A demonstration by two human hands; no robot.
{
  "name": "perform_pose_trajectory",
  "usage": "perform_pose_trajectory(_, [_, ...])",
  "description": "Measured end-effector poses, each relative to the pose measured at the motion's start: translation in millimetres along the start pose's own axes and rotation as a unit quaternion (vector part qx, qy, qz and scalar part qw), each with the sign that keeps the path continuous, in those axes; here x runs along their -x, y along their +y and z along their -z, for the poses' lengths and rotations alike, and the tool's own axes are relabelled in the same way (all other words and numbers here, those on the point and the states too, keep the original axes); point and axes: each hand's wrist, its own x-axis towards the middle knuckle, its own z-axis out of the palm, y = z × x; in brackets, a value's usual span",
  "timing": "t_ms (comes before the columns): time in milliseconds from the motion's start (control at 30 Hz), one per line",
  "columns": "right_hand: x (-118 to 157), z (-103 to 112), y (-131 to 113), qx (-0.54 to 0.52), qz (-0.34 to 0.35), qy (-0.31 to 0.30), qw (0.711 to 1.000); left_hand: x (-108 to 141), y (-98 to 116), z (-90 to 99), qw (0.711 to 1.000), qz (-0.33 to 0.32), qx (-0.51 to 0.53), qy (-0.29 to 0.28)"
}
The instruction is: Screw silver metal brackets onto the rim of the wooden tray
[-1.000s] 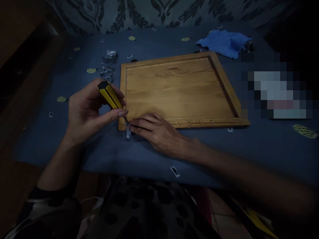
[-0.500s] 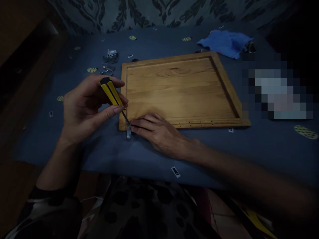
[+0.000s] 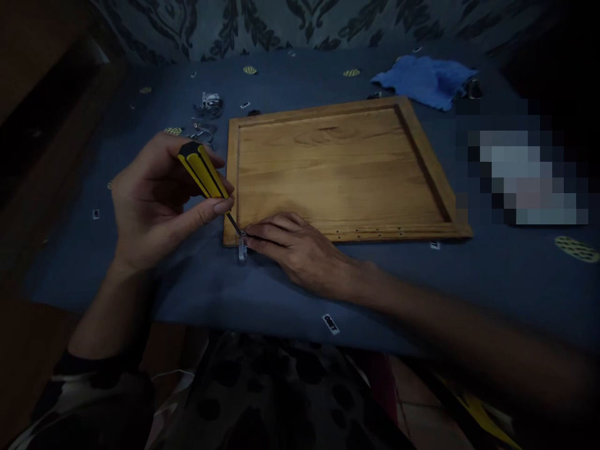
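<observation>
A small, silver metal hinge [image 3: 242, 251] sits at the near left corner of a flat, rectangular, honey-brown wooden panel with a raised frame [image 3: 337, 169], its lower part jutting past the panel's near edge. A slim screwdriver with a yellow-and-black handle [image 3: 202, 172] slants down to the hinge's upper end; whether its tip sits in a screw is too small to tell. The person's left hand [image 3: 154, 197] grips the handle between thumb and fingers. The right hand [image 3: 297, 250] lies palm down across the panel's near edge, fingertips against the hinge's right side; whether they pinch it or only press cannot be told. Small dark holes dot the near edge of the frame, to the right of this hand.

The panel lies on a dark blue cloth with yellow spots and small white labels [image 3: 281, 300]. Beyond the left hand are loose silver metal pieces [image 3: 209, 105]. A crumpled bright blue cloth [image 3: 426, 81] lies by the panel's far right corner. To the right, a pixelated patch hides something pale. Behind rises a grey surface with dark leaf patterns [image 3: 309, 25].
</observation>
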Motion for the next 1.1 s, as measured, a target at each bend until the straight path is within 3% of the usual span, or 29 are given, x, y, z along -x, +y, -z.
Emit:
perform_pose_trajectory(200, [-0.6, 1.5, -0.7, -0.004, 0.0, -0.001, 1.0, -0.6, -1.6, -2.3, 0.999, -0.028, 0.002, 0.018])
perform_pose_trajectory(800, [-1.3, 3.0, -1.5, -0.001, -0.014, -0.019, 1.0, -0.3, 4.0, -4.4, 0.999, -0.021, -0.022, 0.011])
perform_pose_trajectory(1000, [-2.0, 4.7, -2.0, -0.002, -0.012, -0.027, 1.0, -4.5, 8.1, 0.9, 0.996, -0.053, -0.062, -0.044])
perform_pose_trajectory(1100, [-1.3, 4.4, -2.1, -0.005, -0.015, -0.025, 1.0, -5.6, 11.5, 3.7, 0.996, -0.033, -0.069, -0.055])
